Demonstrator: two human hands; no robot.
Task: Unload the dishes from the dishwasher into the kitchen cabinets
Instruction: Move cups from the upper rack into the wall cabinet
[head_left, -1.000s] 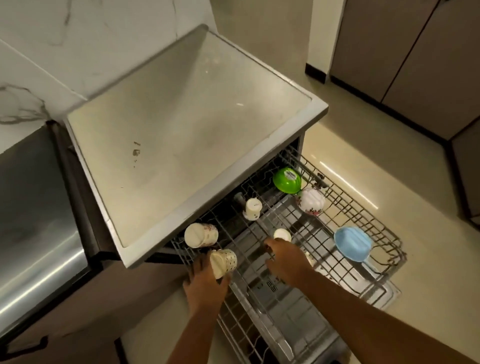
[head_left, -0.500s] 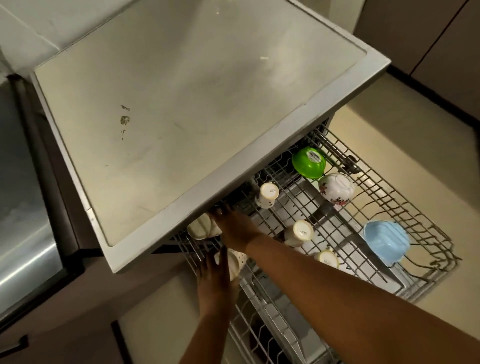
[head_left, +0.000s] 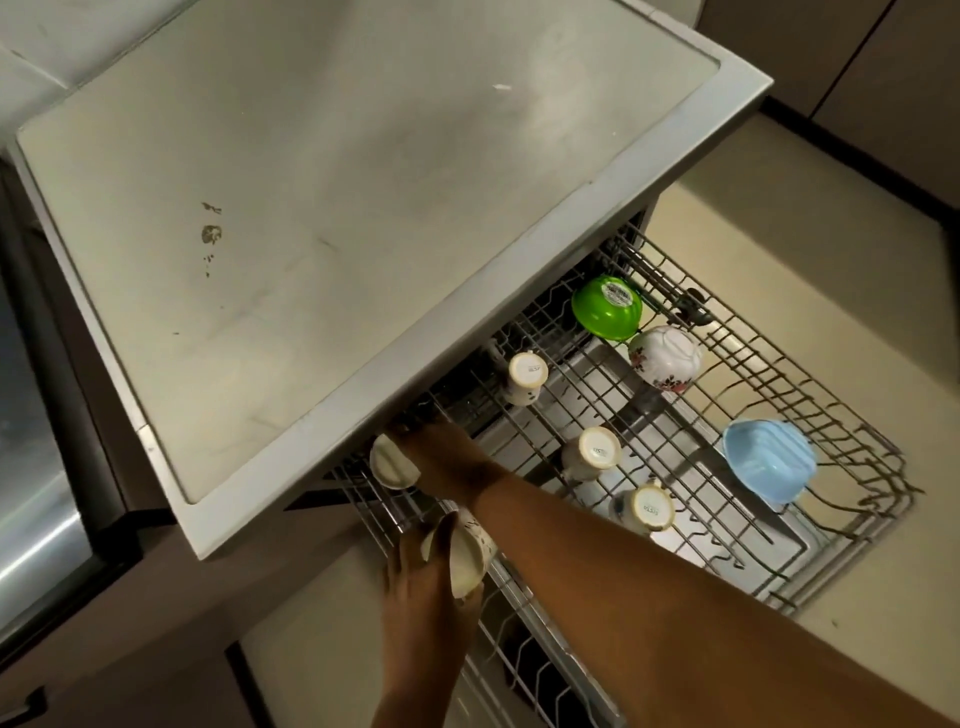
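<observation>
The dishwasher's upper wire rack (head_left: 810, 395) is pulled out under the counter. My left hand (head_left: 421, 597) grips a cream patterned cup (head_left: 465, 558) at the rack's near left corner. My right hand (head_left: 447, 462) reaches under the counter edge beside another cream cup (head_left: 389, 462); its fingers are hidden, so whether it holds that cup cannot be told. Upside down in the rack stand three more cream cups (head_left: 524, 376) (head_left: 595, 452) (head_left: 647, 509), a green bowl (head_left: 605, 307), a floral white bowl (head_left: 665, 358) and a light blue dish (head_left: 769, 467).
A pale countertop (head_left: 337, 197) overhangs the rack's back half. The open dishwasher door (head_left: 519, 665) and the lower rack lie below. A steel appliance front (head_left: 31, 493) is at the left, beige floor (head_left: 831, 249) at the right, and dark cabinet doors (head_left: 883, 67) at the far right.
My right hand left the middle cup and reached left under the counter edge to the back-left cup. My left hand kept its grip on the patterned cup. The camera moved closer and lower.
</observation>
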